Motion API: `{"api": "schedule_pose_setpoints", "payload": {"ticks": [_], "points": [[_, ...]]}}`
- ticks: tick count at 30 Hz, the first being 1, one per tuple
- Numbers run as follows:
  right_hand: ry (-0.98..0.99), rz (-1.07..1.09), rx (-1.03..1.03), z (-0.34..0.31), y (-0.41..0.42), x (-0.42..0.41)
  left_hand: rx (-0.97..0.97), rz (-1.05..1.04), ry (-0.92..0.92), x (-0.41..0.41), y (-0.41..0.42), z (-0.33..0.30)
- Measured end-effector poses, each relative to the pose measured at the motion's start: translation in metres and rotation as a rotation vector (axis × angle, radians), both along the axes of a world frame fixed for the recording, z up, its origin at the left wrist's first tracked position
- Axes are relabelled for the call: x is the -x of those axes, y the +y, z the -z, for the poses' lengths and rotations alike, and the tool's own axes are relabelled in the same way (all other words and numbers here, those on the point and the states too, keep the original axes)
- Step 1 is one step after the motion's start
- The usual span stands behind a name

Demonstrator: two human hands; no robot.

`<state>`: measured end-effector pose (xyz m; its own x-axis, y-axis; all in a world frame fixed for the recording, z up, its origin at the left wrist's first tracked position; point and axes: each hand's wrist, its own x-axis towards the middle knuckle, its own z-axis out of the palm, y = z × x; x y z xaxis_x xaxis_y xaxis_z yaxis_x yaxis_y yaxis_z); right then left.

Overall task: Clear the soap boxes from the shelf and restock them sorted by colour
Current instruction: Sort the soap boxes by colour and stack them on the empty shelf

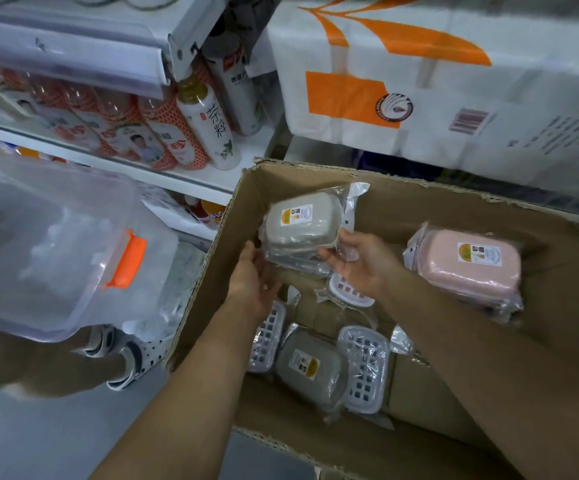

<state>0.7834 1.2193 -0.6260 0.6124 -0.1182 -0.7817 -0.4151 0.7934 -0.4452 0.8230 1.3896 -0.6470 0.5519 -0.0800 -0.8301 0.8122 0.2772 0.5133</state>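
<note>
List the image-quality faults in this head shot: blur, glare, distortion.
Head view: the clear plastic tub with an orange latch is smeared by blur at left; wide-angle bending curves the white shelf edge; glare glints on the wrap of the grey soap-box stack held by the left hand and right hand; lighting dim, bluish.

From my end, the labels on the grey soap box (298, 225) and pink soap box (476, 263) are too small to read, the clear plastic tub (56, 251) is blurred and cut off at left, and the shoes (122, 358) beneath it look partly hidden.
</note>
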Motion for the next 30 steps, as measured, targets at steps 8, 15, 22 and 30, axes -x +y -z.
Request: {"api": "schedule_pose_setpoints", "payload": {"ticks": [8, 15, 22, 30], "points": [[0.168, -0.496, 1.05, 0.026, -0.008, 0.003, -0.001, 0.08, -0.043, -0.002, 0.008, -0.002], [0.094, -1.508, 1.76, 0.065, 0.002, 0.063, -0.576, 0.537, -0.338, 0.038, 0.017, 0.007], [-0.03, -1.523, 1.812, 0.055, -0.008, 0.065, -0.706, 0.886, -0.397, 0.065, 0.037, 0.036], [-0.141, -0.789, 1.228, -0.01, -0.024, 0.113, -0.733, 1.06, -0.551, 0.098, 0.015, -0.016]]}}
